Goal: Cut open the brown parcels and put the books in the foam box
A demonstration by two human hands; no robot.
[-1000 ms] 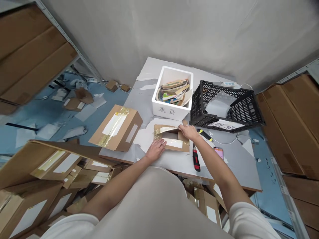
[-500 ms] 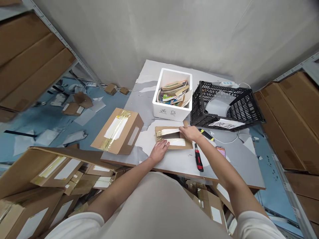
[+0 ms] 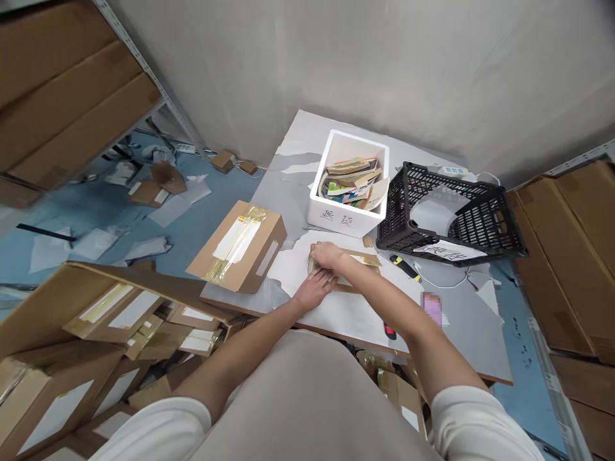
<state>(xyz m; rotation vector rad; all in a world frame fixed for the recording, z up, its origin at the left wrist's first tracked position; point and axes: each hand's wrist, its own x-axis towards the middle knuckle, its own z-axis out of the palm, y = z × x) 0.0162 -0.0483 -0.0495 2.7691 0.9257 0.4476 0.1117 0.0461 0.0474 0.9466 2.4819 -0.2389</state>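
Note:
A small flat cardboard box [image 3: 372,258] with tape and a white label lies on the table in front of me, partly covered by my right forearm. My right hand [image 3: 327,254] reaches across to its left end, fingers curled and gripping the edge there. Just below it, my left hand [image 3: 314,288] holds the near left corner, its fingers bent against the cardboard. The two hands almost touch, and what lies under the fingertips is hidden. A red and black utility knife [image 3: 389,331] shows only its end past my right forearm.
Beyond the box stand a white foam box [image 3: 346,216] of booklets and a black plastic crate [image 3: 451,224]. A larger taped carton [image 3: 240,246] sits left. A yellow and black cutter [image 3: 405,267] and a phone [image 3: 431,308] lie right. Cartons fill a big box [image 3: 110,275] lower left.
My right hand has moved left from the box's right side to its left end. My left hand's fingers have bent in at the near corner. The forearm now covers most of the red knife.

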